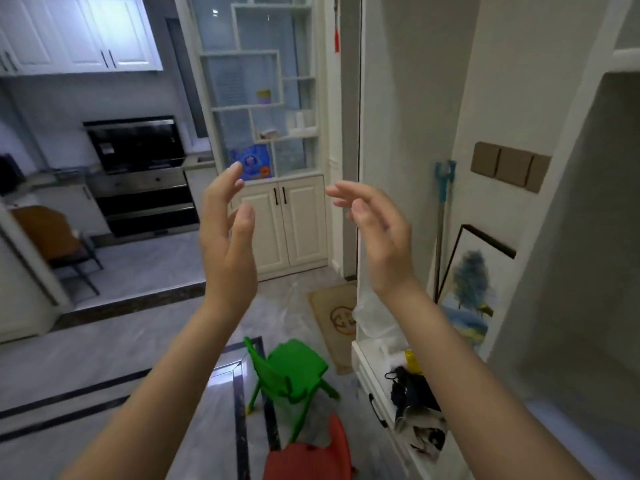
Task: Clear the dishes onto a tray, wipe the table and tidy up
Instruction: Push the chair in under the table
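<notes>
Hands, left (pixel 227 237) and right (pixel 377 233), wide and empty above grey tiled floor (pixel 104 358), green chair (pixel 291 372) below.

Glossy tiled floor (pixel 104 358); smooth plastic green chair (pixel 294 367).

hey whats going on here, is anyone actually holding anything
No. A person stands in a hallway with both arms raised, the left hand and right hand open, palms facing each other, holding nothing. No dishes, tray or table are in view. Below are a green chair and a red chair on the floor, with the kitchen off to the left.
</notes>
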